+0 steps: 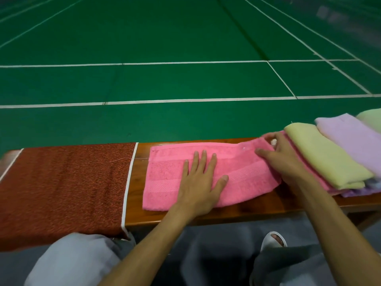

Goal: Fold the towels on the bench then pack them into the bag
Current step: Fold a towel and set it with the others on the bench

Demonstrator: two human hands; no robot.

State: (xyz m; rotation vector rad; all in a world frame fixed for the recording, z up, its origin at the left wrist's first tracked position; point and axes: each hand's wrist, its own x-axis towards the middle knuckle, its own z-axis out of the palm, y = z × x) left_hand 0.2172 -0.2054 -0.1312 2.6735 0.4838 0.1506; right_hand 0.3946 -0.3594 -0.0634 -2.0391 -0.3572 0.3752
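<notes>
Left hand point(198, 178) lies flat, fingers straight and spread, pressing the middle of the pink terry towel point(162, 180), which is laid out lengthwise on the brown wooden bench point(136, 195). At the towel's far right corner the right hand point(282, 155) has its fingers curled on the edge and seems to pinch it, though that corner is blurred.

Just right of the pink towel sits an overlapping pile: a yellow-green folded towel point(321, 157), a lilac folded towel point(354, 141) and a pale green one point(371, 118) at the frame edge. A pink layer shows under the yellow-green towel, so lifting the pinched corner might well drag that pile askew. The fold may also land crooked if the flat palm lets the cloth slide on the polished wood.

Left of the pink towel lies a red-brown patterned cloth with white piping point(61, 186); I cannot tell whether it is the bag.

No writing is readable; a small white tab by the right fingers is too small to read.
</notes>
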